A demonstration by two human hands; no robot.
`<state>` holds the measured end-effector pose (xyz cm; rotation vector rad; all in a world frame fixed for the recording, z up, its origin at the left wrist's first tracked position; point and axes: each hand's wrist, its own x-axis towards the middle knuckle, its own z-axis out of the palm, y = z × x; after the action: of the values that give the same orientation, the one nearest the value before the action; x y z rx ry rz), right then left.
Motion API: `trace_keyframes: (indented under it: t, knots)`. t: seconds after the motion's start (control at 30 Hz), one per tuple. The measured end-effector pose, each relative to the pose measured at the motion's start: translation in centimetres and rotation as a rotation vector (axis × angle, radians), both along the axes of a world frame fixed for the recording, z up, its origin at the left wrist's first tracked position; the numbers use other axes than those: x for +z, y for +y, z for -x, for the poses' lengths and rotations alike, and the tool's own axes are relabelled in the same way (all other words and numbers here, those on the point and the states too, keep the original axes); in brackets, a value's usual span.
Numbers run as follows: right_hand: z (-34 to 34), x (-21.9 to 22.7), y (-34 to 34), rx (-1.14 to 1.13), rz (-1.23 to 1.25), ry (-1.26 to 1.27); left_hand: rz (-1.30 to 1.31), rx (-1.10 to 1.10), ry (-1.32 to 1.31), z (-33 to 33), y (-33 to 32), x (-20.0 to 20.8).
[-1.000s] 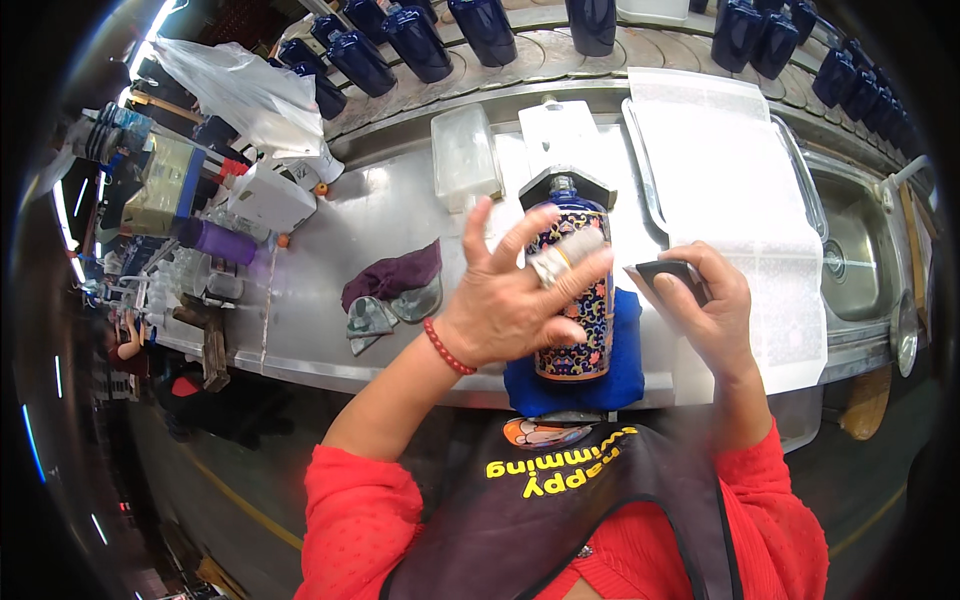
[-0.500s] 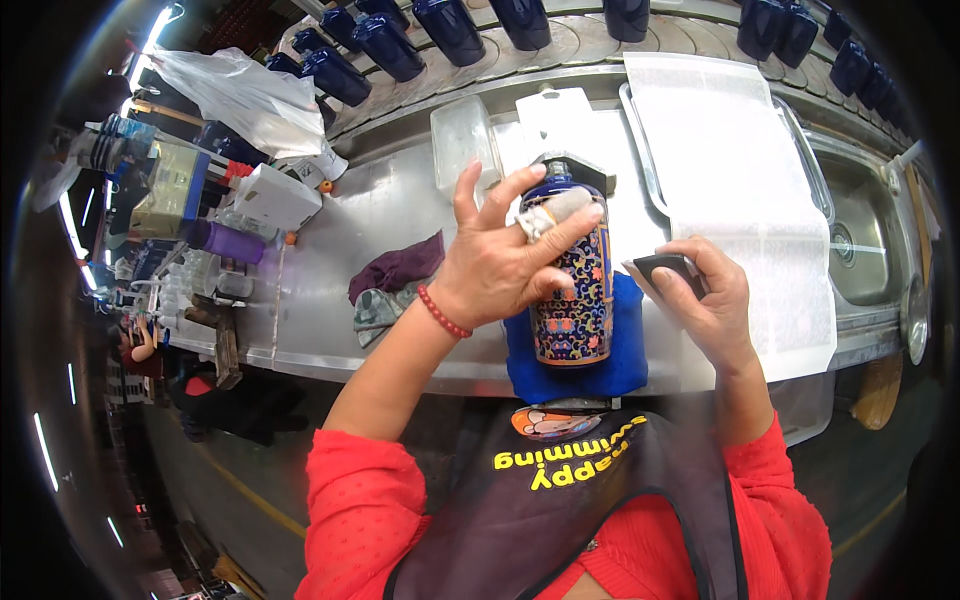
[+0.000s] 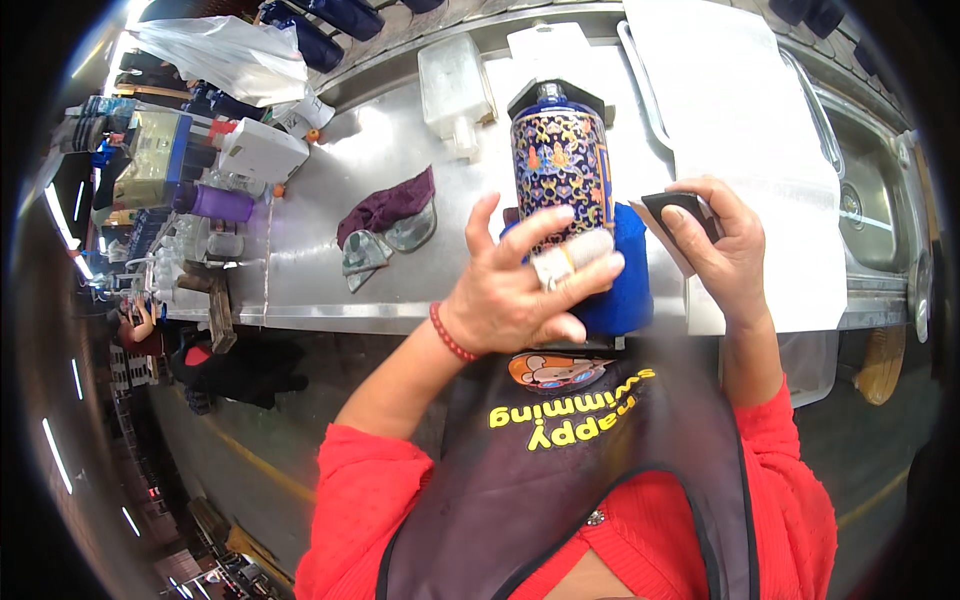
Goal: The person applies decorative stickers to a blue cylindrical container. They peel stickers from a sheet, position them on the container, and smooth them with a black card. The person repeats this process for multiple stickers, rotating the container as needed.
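Tall cylindrical vase, dark blue ceramic with multicoloured floral pattern (image 3: 560, 160): upright near the front edge of the stainless-steel desk (image 3: 300, 270), its lower part sitting in a bright blue cloth (image 3: 628, 280).

Left hand (image 3: 515, 290): pressed against the lower front of the vase, fingers (image 3: 545, 232) spread and curled around it in a loose grasp; one finger wrapped in white tape, a red bead bracelet at the wrist.

Right hand (image 3: 725, 250): just right of the vase, fingers clenched on a small flat black rectangular block (image 3: 680, 208).

Large white paper sheet (image 3: 745, 130): lies on the desk behind and under the right hand.

Maroon rag (image 3: 385, 205): crumpled on the desk left of the vase, well apart from it, with clear plastic wrappers (image 3: 385, 240) just beside it.

Translucent plastic box (image 3: 455, 80): behind and left of the vase.

Steel sink basin (image 3: 880, 200): at the far right of the desk.
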<state>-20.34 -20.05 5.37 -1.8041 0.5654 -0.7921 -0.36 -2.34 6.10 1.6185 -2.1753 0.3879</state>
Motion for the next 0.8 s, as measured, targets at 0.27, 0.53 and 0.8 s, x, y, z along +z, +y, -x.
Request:
trace_keyframes:
  t: [0.27,0.53,0.8]
  knots:
    - [-1.6,0.0,1.5,0.093,0.288,-0.167,0.073,0.094,0.132,3.6,5.1,-2.6]
    - [0.1,0.0,3.8,0.462,0.525,-0.161,0.199,0.328,0.321,2.9,6.5,-3.5]
    - [1.1,-0.2,3.2,0.156,0.16,-0.163,0.112,0.292,0.171,3.5,5.6,-3.5]
